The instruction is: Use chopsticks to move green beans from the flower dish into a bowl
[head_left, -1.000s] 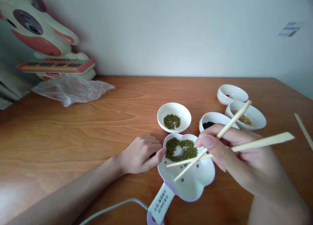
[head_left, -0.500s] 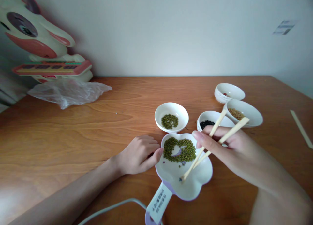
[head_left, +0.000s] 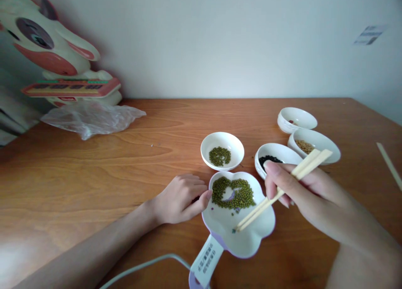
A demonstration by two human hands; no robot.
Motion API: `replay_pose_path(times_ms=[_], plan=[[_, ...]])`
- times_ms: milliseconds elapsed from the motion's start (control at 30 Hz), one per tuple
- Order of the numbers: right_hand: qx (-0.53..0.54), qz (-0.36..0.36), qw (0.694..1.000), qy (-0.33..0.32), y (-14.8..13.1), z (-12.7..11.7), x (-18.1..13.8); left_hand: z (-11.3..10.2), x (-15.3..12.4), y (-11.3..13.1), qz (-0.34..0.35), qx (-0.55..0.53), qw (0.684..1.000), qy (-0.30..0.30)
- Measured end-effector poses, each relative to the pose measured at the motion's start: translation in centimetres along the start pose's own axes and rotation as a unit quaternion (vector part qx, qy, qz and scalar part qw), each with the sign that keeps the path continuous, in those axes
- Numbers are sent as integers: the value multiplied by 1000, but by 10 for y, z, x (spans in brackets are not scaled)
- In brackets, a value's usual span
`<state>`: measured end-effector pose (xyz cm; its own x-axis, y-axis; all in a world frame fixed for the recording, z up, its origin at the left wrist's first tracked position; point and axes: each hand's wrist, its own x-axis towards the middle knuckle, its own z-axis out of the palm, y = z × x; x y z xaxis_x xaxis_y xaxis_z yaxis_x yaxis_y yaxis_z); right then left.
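My left hand (head_left: 185,199) grips the left rim of a white flower-shaped dish (head_left: 266,222) with a lilac edge, thumb at the rim and fingers curled. Mung beans (head_left: 243,195) lie in the dish's far part, around a bare patch. Pale wooden chopsticks (head_left: 259,209) are in my right hand (head_left: 301,184), lying close together. Their tips rest low in the dish beside a small dark bit (head_left: 234,230); I cannot tell whether they pinch it. A labelled handle (head_left: 207,259) runs toward me from the dish.
Behind the dish stands a white bowl (head_left: 237,144) of mung beans. Bowls with black beans (head_left: 268,159), yellowish beans (head_left: 304,146) and a few reddish bits (head_left: 292,122) stand at right. A wooden stick (head_left: 389,165), plastic bag (head_left: 94,119), cow-shaped toy (head_left: 72,67) and cable (head_left: 150,262) lie around.
The chopsticks have closed together, and my right hand has shifted slightly right and turned, lowering them to a flatter slant. My left hand stays at the dish. The view has shifted slightly.
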<state>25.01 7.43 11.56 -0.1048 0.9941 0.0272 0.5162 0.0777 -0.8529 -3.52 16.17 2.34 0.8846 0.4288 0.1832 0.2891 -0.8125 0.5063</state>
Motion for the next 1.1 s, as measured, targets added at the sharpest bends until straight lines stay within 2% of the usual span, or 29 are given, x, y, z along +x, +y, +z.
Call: replay_pose_path(times_ms=[167,233,367,400,433,533,600,800,900,1000,1100], plan=[[-7,-24,999,28,2,0,8,0,-2,0,-1,-3,1000,3],[-2,-44,997,70,-2,1,10,0,-1,1,-2,-3,1000,6],[35,-90,976,196,-7,0,7,0,0,2,1,-10,1000,10],[50,-95,973,207,-7,-1,6,0,1,2,2,-11,1000,10],[62,-96,973,200,-6,-2,4,0,1,2,3,-9,1000,11],[48,-86,989,110,-1,-4,4,1,1,1,3,-3,1000,13],[20,-82,994,73,3,-3,8,1,0,1,4,-2,1000,13],[-1,-102,985,142,6,0,15,0,1,2,3,-23,1000,10],[28,-114,987,110,7,0,13,0,1,2,-3,-35,999,4],[33,-89,994,55,9,1,11,0,0,1,-9,-41,999,-6],[16,-82,993,77,9,4,14,0,0,1,-12,-37,999,-6]])
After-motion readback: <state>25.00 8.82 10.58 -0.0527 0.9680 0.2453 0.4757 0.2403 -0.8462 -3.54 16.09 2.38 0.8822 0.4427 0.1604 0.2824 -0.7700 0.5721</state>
